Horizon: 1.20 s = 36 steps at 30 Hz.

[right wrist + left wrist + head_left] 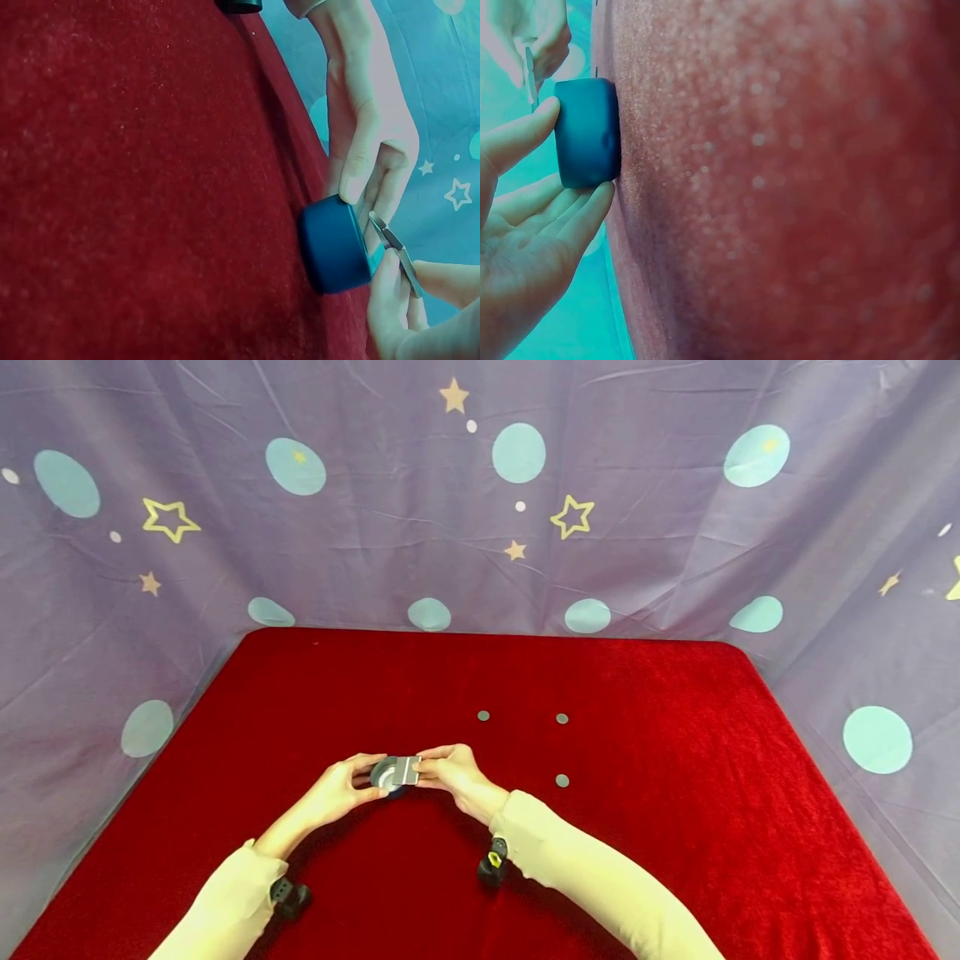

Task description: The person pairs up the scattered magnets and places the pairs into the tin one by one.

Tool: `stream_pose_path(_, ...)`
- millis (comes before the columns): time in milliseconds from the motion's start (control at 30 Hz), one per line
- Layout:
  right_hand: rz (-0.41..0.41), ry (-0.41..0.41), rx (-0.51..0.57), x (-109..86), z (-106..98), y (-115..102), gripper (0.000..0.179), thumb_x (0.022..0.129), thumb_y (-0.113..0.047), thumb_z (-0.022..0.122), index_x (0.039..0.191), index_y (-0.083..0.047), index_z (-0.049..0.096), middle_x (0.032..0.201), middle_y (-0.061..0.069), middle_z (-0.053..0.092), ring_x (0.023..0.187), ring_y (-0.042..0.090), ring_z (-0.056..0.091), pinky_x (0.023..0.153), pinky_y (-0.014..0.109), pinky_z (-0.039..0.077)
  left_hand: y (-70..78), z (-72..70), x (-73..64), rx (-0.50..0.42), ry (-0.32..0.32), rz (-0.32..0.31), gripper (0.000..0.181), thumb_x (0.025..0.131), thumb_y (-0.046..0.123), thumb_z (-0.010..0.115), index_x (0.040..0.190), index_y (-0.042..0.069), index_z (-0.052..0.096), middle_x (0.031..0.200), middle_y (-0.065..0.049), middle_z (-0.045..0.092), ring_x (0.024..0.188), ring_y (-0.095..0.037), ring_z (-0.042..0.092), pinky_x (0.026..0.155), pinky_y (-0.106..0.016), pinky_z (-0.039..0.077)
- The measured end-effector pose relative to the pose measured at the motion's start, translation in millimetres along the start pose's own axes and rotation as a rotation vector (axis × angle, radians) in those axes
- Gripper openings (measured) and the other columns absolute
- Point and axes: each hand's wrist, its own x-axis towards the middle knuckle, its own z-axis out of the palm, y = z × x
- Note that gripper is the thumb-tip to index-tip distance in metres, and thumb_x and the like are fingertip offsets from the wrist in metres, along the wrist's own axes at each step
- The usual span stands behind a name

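A small round tub (381,776) with a dark blue outer wall and a shiny metallic inside stands on the red cloth. My left hand (339,789) grips it from the left, thumb on one side and fingers on the other, as the left wrist view shows on its blue wall (587,135). Over the tub's right part, my right hand (457,777) pinches a thin flat grey square piece (405,771) with a pale stripe across it. Edge-on in the right wrist view, this flat piece (399,253) tilts at the tub's opening. I cannot tell whether they touch.
Three small grey discs lie apart on the red cloth (675,793): a far left disc (483,716), a far right disc (562,718) and a nearer disc (562,781). A patterned curtain (390,510) hangs behind and beside the table.
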Motion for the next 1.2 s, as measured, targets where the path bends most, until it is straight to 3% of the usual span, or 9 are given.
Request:
stream_pose_path(600,0.004,0.114,-0.050,8.0,15,8,0.018,0.073,0.012,0.061,0.090,0.015,0.061,0.080,0.024,0.063,0.060,0.017,0.063,0.056,0.025,0.052,-0.7,0.1,0.2,0.017,-0.008,-0.021,0.055,0.077,0.014,0.068,0.121,-0.010,0.045,0.114,-0.024,0.050,0.101,-0.040,0.053,0.080,-0.038,0.048)
stream_pose_path(900,-0.041,0.098,-0.024,11.1,18,11,0.019,0.070,0.016,0.061,0.089,0.018,0.061,0.078,0.024,0.063,0.055,0.014,0.060,0.056,0.025,0.052,2.5,-2.7,-1.3,-0.012,-0.020,-0.022,0.056,0.078,0.015,0.067,0.122,-0.011,0.044,0.116,-0.026,0.048,0.102,-0.041,0.052,0.081,-0.042,0.047)
stream_pose_path(1200,-0.147,0.146,-0.192,14.6,21,21,0.015,0.068,0.008,0.068,0.083,0.009,0.067,0.079,0.015,0.067,0.062,0.009,0.059,0.057,0.023,0.051,0.6,0.2,-0.4,-0.005,-0.005,-0.008,0.054,0.078,0.011,0.068,0.121,-0.011,0.045,0.114,-0.026,0.049,0.101,-0.041,0.053,0.081,-0.039,0.047)
